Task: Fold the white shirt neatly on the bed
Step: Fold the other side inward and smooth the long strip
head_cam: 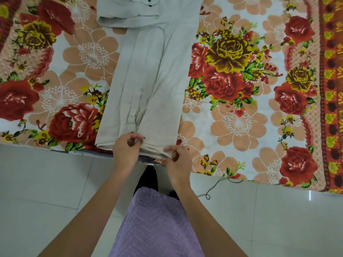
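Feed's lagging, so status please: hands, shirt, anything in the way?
Left hand, right hand both pinching near hem. White shirt in long strip on bed. Nothing on it.

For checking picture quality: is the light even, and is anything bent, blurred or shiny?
Head view: light soft and even, faint shadows only; the wide lens slightly bows the bed edge; the shirt, left hand and right hand look sharp; one small glare streak on the floor at right.

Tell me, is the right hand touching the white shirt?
Touching. The head view shows the right hand pinching the near hem of the white shirt.
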